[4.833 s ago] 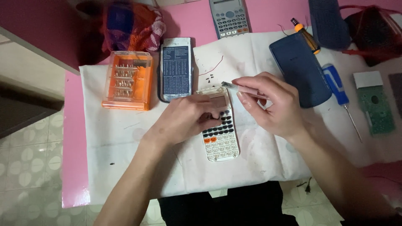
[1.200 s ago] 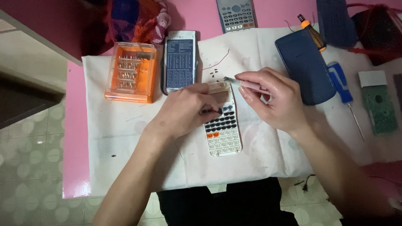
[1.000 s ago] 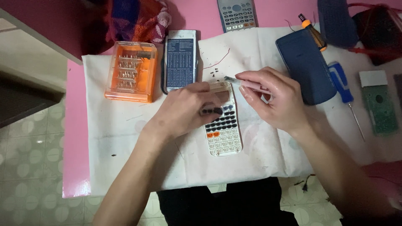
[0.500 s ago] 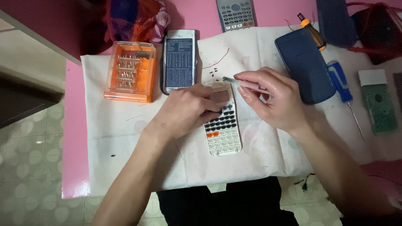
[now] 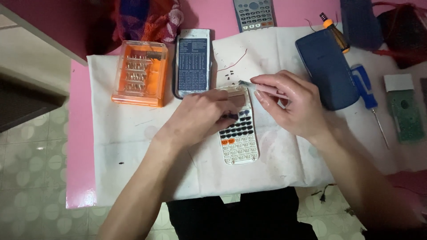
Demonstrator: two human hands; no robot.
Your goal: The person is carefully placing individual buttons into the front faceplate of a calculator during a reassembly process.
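— So where is the white calculator (image 5: 239,142)?

— On the white cloth (image 5: 133,146) spread over the pink tabletop (image 5: 80,146), right in the middle, keys facing up, its top end under both hands.

— What is the left hand (image 5: 202,116) doing?

— It lies flat across the upper half, fingers (image 5: 227,110) together and pressed down on the case, pinning it to the cloth.

— And the right hand (image 5: 291,104)?

— Its fingers are clamped on a thin pinkish tool (image 5: 262,88), whose tip sits at the calculator's top edge. Whether the tip goes into the case I cannot tell.

— What lies around them?

— An orange bit case (image 5: 141,73) to the left, with a calculator back cover (image 5: 192,62) just beside it. Another grey calculator (image 5: 254,14) lies at the far edge. To the right, a dark blue slide cover (image 5: 327,69), a blue-handled screwdriver (image 5: 369,95) next to it, and a green circuit board (image 5: 404,115) farther out.
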